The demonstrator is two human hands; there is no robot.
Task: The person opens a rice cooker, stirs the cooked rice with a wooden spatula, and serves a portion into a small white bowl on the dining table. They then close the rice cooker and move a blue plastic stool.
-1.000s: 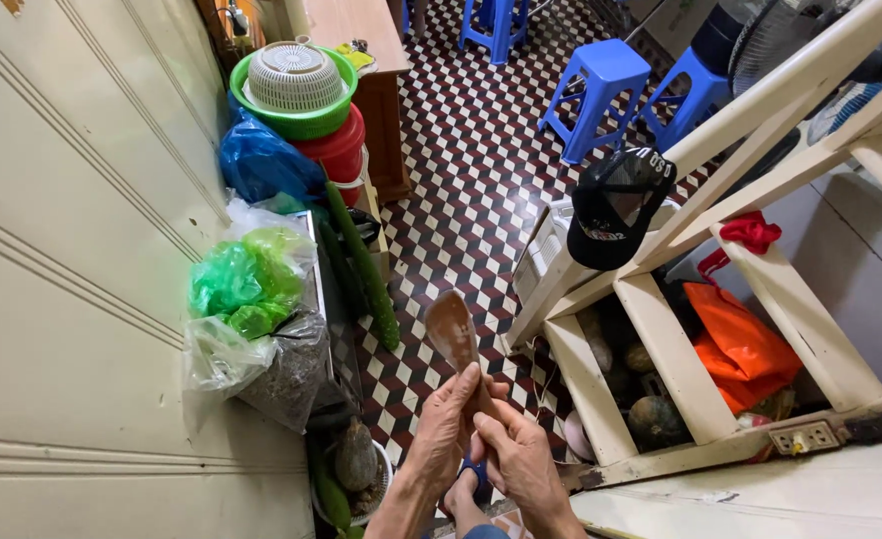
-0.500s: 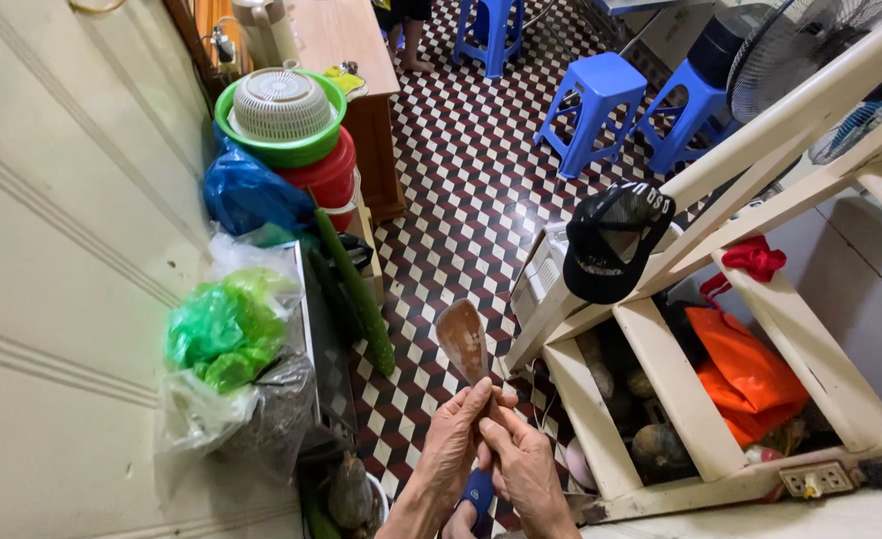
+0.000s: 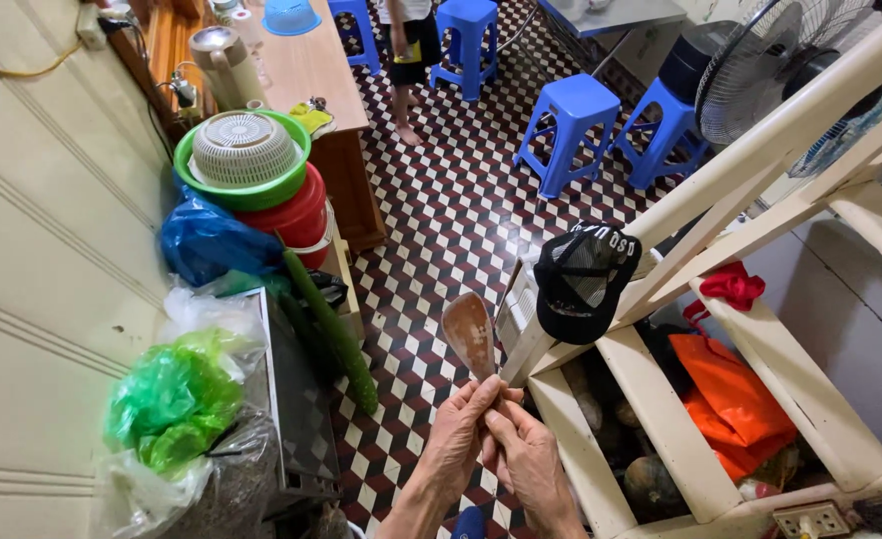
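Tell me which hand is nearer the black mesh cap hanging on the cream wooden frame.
Right. The right hand sits below the black mesh cap, while the left hand lies farther left.

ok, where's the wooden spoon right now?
Head view, low centre: the wooden spoon stands bowl-up, its handle pinched between the left hand and right hand, over the checkered floor, just left of the black cap on the cream railing.

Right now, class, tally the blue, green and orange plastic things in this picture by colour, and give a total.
Blue stools: 4
Blue bowl: 1
Blue bag: 1
Green basin: 1
Green bag: 1
Orange bag: 1
Total: 9
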